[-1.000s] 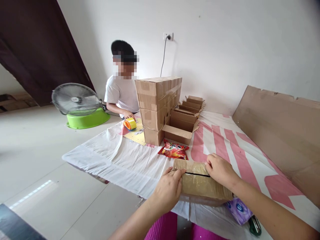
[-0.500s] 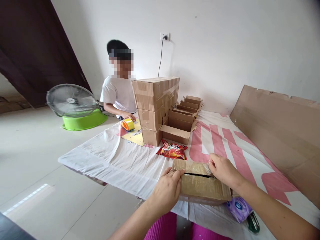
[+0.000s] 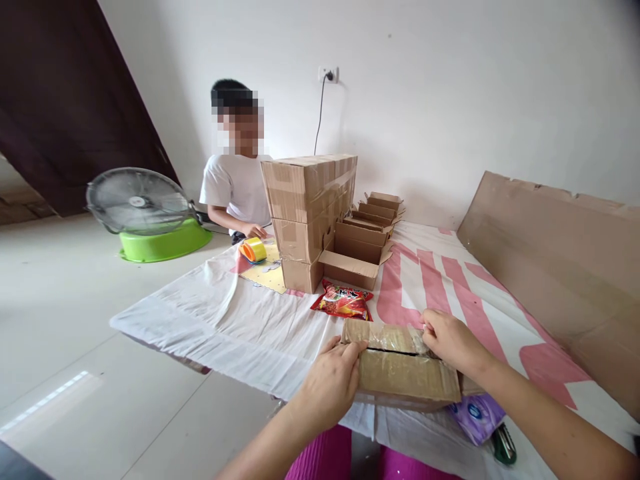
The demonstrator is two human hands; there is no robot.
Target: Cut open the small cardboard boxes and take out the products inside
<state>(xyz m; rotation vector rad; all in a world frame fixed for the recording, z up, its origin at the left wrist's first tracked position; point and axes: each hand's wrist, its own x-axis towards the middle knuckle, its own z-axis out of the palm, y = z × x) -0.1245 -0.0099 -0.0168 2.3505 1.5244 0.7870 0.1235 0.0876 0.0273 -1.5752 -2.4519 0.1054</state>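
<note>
A cardboard box (image 3: 407,377) lies near the table's front edge, a narrow dark gap running along its top between the flaps. My left hand (image 3: 334,380) grips its left end, fingers resting on the top near the gap. Over the far right of the box, my right hand (image 3: 453,340) is closed in a pinch on clear packing tape (image 3: 407,340), which looks wrinkled and shiny along the flap. A purple packet (image 3: 477,417) sits by the box's right corner, with a green-handled cutter (image 3: 504,445) beside it.
A red snack packet (image 3: 343,300) lies behind the box. Stacked closed cartons (image 3: 290,193) and a row of open cartons (image 3: 353,267) stand farther back. A person (image 3: 237,190) sits at the left beside a yellow roll (image 3: 253,249). A cardboard sheet (image 3: 550,253) leans at right.
My right hand has shifted slightly right, away from the gap, and more of the clear tape shows. My left hand keeps its grip on the box. The view has moved slightly.
</note>
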